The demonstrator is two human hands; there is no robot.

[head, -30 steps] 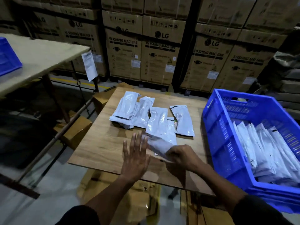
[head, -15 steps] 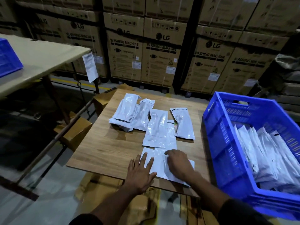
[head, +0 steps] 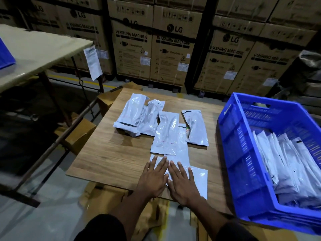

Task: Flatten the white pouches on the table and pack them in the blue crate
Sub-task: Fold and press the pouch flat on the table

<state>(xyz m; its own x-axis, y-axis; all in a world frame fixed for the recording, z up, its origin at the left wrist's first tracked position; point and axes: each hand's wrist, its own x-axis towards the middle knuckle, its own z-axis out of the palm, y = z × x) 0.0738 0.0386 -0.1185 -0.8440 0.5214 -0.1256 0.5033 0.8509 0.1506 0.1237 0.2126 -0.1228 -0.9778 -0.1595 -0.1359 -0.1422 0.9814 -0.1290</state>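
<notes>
Brown cardboard boxes stacked at the far side read "LG" and "WASHING MACHINE". Both hands lie side by side, palms down, fingers straight and spread: the left hand and right hand press a glossy white pouch flat at the near edge of the wooden table. More pouches lie farther back; the blue plastic crate on the right holds others.

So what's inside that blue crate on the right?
The blue crate holds a row of white pouches leaning on edge. Anything beneath them, and the crate's floor, is covered.
</notes>
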